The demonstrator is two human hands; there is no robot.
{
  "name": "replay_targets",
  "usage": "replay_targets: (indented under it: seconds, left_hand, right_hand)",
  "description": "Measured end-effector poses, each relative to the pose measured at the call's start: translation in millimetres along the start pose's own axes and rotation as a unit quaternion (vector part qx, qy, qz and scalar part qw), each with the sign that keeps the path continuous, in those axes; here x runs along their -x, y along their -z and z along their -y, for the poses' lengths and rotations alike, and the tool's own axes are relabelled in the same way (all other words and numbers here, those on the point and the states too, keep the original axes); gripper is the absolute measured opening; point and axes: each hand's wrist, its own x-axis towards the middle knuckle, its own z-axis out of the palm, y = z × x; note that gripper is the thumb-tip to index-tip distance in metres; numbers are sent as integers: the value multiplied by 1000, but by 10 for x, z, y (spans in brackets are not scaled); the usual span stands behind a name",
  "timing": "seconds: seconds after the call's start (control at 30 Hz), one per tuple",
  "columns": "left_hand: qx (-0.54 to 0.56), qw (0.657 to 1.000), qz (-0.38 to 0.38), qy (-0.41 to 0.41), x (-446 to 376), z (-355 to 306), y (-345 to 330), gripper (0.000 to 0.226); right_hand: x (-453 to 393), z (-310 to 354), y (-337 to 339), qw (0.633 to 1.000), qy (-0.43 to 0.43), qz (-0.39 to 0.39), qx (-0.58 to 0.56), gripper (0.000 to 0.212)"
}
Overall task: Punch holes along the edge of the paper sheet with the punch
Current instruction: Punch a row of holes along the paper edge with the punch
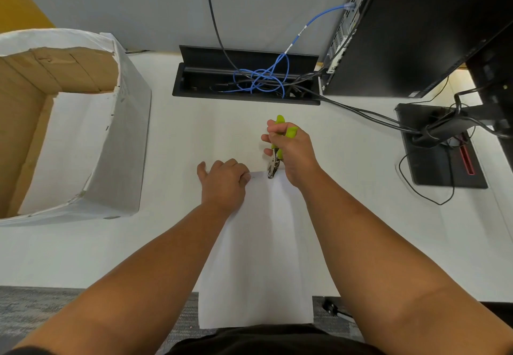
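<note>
Centrally on the white tabletop (361, 216) lies the paper sheet (258, 257), its near end hanging over the tabletop's front edge. Its far edge is pinned by the left hand (223, 182), fingers curled down onto it. Just beside it, the right hand (291, 152) is closed around the green handles of the punch (276, 157), whose metal head sits over that far edge. A paper-lined cardboard box (69, 121) stands well to the left.
</note>
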Motion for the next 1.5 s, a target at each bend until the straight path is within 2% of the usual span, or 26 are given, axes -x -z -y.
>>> replay_targets:
  seconds: [0.2,0.33,0.47,0.73,0.83,1.03,1.3,1.5]
  left_hand:
    - [-3,1000,5,-13,11,-32,21,24]
    - [-23,999,-17,-34,29,-37,32,23]
    - [-9,999,-37,-16,28,27,50,24]
    - [13,999,-26,-26,53,15,30,23]
    - [21,999,-29,-28,51,26,25,23]
    - [34,998,-22,-37,37,40,12,21]
    - [39,998,-3,-42,13,30,-8,22]
    - [37,999,14,-34,4,32,-21,23]
  right_hand:
    - [28,33,7,1000,-20,-1,21,18]
    - [24,62,32,999,-17,-16,29,19]
    - [14,71,90,999,-19,-20,45,21]
    - [-2,49,69,997,-9,-46,62,8]
    - [-14,33,63,997,6,-63,46,24]
    - [-3,5,92,997,13,-63,41,33]
    - [-75,-2,87,996,4,-82,17,11]
    - [-92,-46,96,995,17,-93,10,8]
